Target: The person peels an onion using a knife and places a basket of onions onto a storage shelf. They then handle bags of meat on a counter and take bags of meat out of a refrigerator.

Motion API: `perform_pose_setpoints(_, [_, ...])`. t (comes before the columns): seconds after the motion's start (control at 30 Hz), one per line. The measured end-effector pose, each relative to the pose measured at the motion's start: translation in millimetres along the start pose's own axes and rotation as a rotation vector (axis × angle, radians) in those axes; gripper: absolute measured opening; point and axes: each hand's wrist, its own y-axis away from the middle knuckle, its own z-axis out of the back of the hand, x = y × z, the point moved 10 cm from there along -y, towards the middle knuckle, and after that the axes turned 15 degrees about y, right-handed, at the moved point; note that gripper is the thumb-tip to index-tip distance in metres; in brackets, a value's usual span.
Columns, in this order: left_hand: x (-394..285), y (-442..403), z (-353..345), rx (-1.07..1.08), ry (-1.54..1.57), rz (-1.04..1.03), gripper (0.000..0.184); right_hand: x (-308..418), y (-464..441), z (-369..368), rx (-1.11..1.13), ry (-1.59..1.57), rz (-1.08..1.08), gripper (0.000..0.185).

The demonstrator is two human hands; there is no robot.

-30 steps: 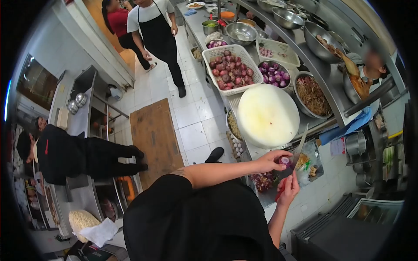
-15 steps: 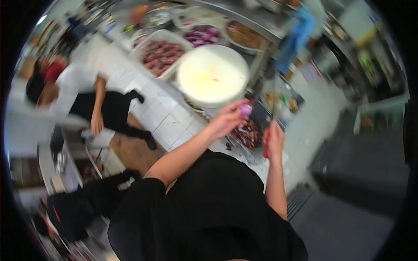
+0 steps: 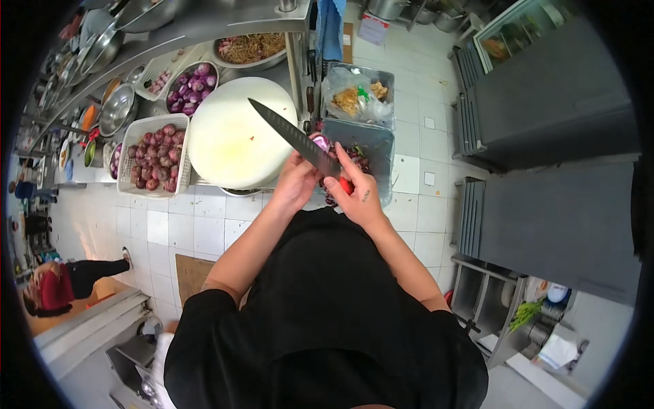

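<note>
While the right hand (image 3: 357,196) grasps the red handle (image 3: 347,185) of the knife (image 3: 281,130), the left hand (image 3: 296,180) grips a purple onion (image 3: 320,141), partly hidden behind the blade, just above the centre of the frame. The blade slants toward the upper left, its tip over the white round board (image 3: 225,150); whether the edge touches the onion, I cannot tell. For clean, safe work at the onion, short strokes from the heel of the blade would probably serve best, with the left fingertips kept behind the edge and the long tip clear of the forearm. A firm but unforced hold should stop the slick, round onion from turning.

Beneath the hands, right of centre, lies a grey tub (image 3: 383,143) with dark red skins; working low over it would likely keep scraps together. Above it, another tub (image 3: 388,78) holds a clear bag (image 3: 337,80). Left of the board, a white crate (image 3: 155,194) holds red-skinned onions, and a bowl (image 3: 218,75) of glossy purple onions sits at the board's upper left. A person in red (image 3: 54,286) is at the lower left.
</note>
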Motion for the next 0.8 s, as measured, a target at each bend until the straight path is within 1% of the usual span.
perform_pose_setpoints(0.07, [-9.2,4.9,2.9,-0.010,-0.010,-0.016,0.047,8.5,-0.2,-3.6,-0.008,0.027,-0.028,0.069])
perform_pose_setpoints(0.13, [-14.9,6.7,3.8,0.037,-0.040,0.000,0.050,15.4,-2.8,-7.8,0.005,0.051,-0.044,0.069])
perform_pose_setpoints(0.27, [-18.5,11.7,10.6,0.023,-0.024,0.012,0.050,22.0,-4.6,-20.5,0.010,0.052,-0.052,0.065])
perform_pose_setpoints(0.33, [-20.4,17.1,-1.5,0.066,0.012,0.003,0.050,11.6,-5.7,-22.2,-0.005,-0.029,-0.107,0.059])
perform_pose_setpoints(0.47, [-16.4,9.6,13.8,0.097,0.018,-0.053,0.052,4.5,-11.0,-23.8,0.068,-0.116,-0.100,0.052])
perform_pose_setpoints(0.5, [-16.5,9.2,10.6,0.094,0.019,-0.073,0.052,-5.2,-12.0,-25.0,0.104,-0.214,-0.148,0.050])
perform_pose_setpoints(0.57, [-15.6,8.4,-2.8,0.127,-0.063,-0.117,0.058,-16.7,-11.4,-22.8,0.156,-0.390,-0.220,0.045])
perform_pose_setpoints(0.6, [-13.7,7.6,-4.1,0.124,-0.069,-0.127,0.058,-22.9,-14.4,-17.4,0.163,-0.397,-0.212,0.045])
perform_pose_setpoints(0.67, [-8.5,8.3,-12.1,0.202,-0.061,-0.136,0.060,-64.7,-19.5,5.5,0.049,-0.524,-0.385,0.045])
perform_pose_setpoints(0.7, [-7.6,8.9,-11.6,0.198,-0.067,-0.136,0.060,-77.5,-24.9,16.9,0.069,-0.499,-0.388,0.047])
perform_pose_setpoints(0.73, [-5.7,8.9,-9.4,0.179,-0.097,-0.114,0.059,-92.3,-28.1,21.4,0.138,-0.445,-0.441,0.048])
perform_pose_setpoints(0.8, [-1.7,8.6,-17.1,0.162,-0.137,-0.102,0.058,-98.8,-26.6,24.7,0.226,-0.379,-0.456,0.050])
